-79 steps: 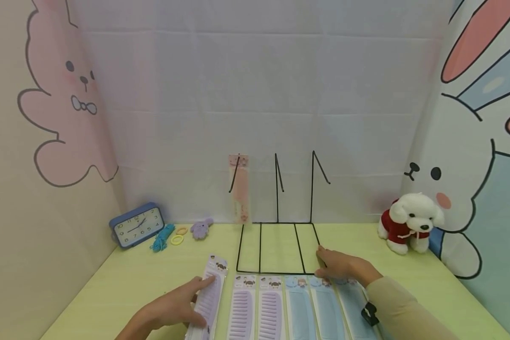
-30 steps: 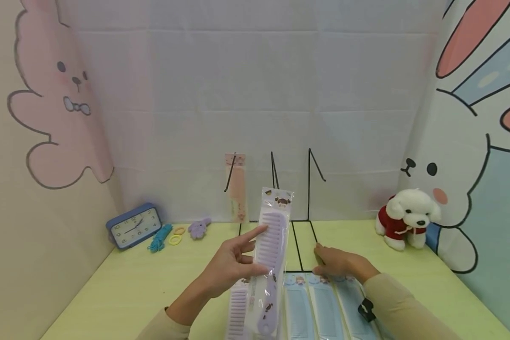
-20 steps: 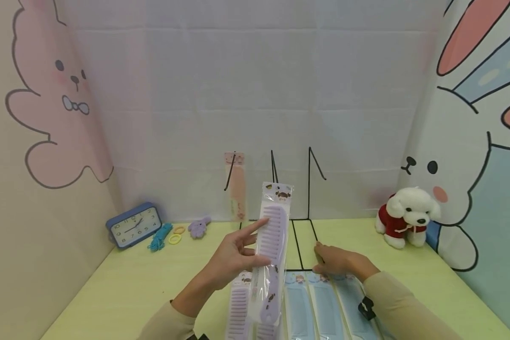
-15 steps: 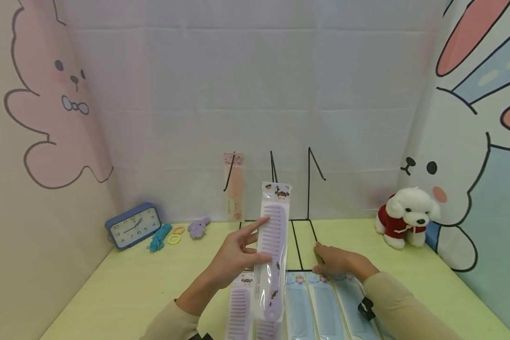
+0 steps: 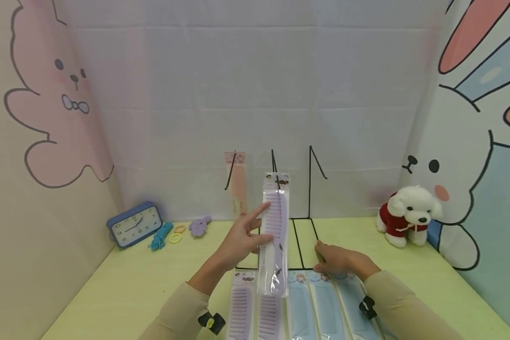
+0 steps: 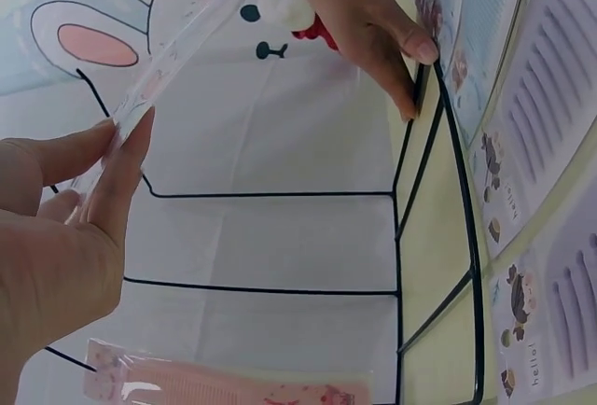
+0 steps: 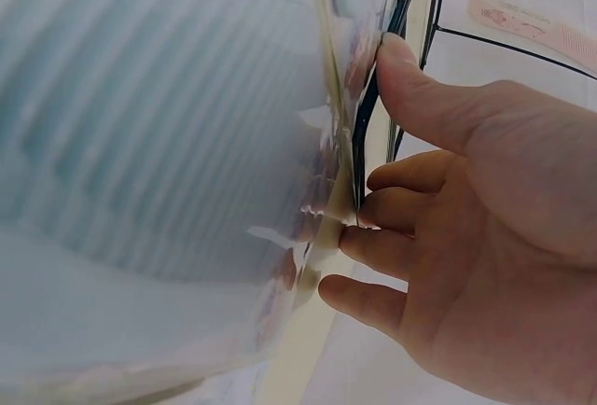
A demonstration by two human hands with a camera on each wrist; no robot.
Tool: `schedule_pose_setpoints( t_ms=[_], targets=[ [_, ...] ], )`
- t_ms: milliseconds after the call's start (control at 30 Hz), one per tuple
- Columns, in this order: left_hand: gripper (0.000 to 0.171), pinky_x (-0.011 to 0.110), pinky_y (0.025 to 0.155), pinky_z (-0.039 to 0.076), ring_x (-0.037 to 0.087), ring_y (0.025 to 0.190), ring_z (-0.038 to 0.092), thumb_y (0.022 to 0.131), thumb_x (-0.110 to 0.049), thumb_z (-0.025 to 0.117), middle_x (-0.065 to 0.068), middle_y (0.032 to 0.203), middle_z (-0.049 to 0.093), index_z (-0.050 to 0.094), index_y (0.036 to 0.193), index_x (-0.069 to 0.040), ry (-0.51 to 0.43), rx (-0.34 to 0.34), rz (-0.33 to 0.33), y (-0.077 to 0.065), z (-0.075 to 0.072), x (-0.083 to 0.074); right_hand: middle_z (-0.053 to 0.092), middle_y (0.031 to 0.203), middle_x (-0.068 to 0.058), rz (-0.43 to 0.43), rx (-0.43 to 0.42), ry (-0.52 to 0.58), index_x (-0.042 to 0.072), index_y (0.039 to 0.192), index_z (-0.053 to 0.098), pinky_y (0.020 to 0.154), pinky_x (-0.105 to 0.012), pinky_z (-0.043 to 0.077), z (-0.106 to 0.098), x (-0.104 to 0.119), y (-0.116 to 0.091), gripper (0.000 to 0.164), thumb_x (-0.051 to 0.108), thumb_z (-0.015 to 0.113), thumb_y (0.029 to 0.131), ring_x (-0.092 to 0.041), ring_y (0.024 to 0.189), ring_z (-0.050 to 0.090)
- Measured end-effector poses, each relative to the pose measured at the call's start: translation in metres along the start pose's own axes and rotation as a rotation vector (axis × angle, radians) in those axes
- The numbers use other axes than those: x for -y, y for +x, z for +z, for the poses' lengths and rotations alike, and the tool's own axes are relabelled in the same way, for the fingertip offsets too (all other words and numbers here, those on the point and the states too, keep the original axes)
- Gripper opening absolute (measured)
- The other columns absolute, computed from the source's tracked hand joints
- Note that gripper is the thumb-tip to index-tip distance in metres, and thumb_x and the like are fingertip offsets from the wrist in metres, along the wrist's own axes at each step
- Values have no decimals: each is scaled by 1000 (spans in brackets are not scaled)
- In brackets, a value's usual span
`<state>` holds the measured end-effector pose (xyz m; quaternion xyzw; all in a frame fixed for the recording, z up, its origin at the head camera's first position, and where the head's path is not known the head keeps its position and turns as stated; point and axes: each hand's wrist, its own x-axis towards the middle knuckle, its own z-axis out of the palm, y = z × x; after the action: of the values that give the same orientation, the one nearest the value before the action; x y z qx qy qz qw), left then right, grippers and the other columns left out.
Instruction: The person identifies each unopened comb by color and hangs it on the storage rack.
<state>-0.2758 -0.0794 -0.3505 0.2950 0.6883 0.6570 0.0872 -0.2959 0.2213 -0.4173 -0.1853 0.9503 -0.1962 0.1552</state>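
My left hand [image 5: 242, 241] pinches a packaged purple comb [image 5: 276, 217] between thumb and fingers, upright in front of the black wire display rack [image 5: 310, 184]. The tip of the middle hook [image 5: 278, 180] shows in front of the package's header. In the left wrist view the clear package [image 6: 177, 60] is edge-on between the thumb and fingers. My right hand [image 5: 340, 259] holds the front right of the rack's base, thumb and fingertips on the wire [image 7: 364, 134]. A packaged pink comb [image 5: 239, 184] hangs on the left hook.
Packaged purple combs [image 5: 240, 307] and blue combs [image 5: 301, 307] lie in a row before the rack. At the left are a blue clock [image 5: 136, 225], blue cord [image 5: 160, 236], two rings [image 5: 175, 238] and a purple toy [image 5: 200, 227]. A plush dog [image 5: 412, 215] sits right.
My left hand has lifted the purple comb from the left of the row, carried it right and up to the middle hook, and moved it farther back. The right hand stays on the rack.
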Motion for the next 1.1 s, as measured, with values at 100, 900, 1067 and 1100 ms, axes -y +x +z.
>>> schedule_pose_setpoints(
  t_ms=[100, 900, 1067, 1100],
  targets=[
    [82, 39, 68, 61, 26, 91, 71, 93, 2, 67, 18, 135, 60, 31, 158, -30, 0, -44, -5, 12, 1, 1, 22, 156, -37, -2, -1, 1, -16, 150, 27, 112, -61, 28, 1, -1, 0, 80, 27, 69, 96, -51, 142, 27],
    [64, 33, 74, 60, 20, 88, 67, 93, 7, 62, 19, 128, 59, 49, 149, -21, -11, -328, -82, 89, -19, 16, 24, 155, -37, -23, -8, -11, -16, 147, 31, 112, -62, 27, 0, -1, 1, 75, 25, 68, 97, -53, 141, 26],
    [62, 38, 79, 60, 22, 92, 68, 93, 8, 61, 19, 127, 61, 52, 148, -20, -11, -349, -75, 93, -19, 20, 22, 155, -37, -16, -7, -2, -17, 149, 27, 113, -62, 25, 0, -2, 0, 77, 26, 67, 97, -52, 142, 25],
    [62, 38, 80, 59, 23, 93, 68, 93, 7, 62, 19, 128, 61, 52, 148, -20, 1, -349, -78, 94, -19, 21, 22, 155, -37, -14, -7, 1, -17, 149, 27, 113, -61, 25, 1, -2, 0, 78, 26, 67, 98, -52, 142, 25]
  ],
)
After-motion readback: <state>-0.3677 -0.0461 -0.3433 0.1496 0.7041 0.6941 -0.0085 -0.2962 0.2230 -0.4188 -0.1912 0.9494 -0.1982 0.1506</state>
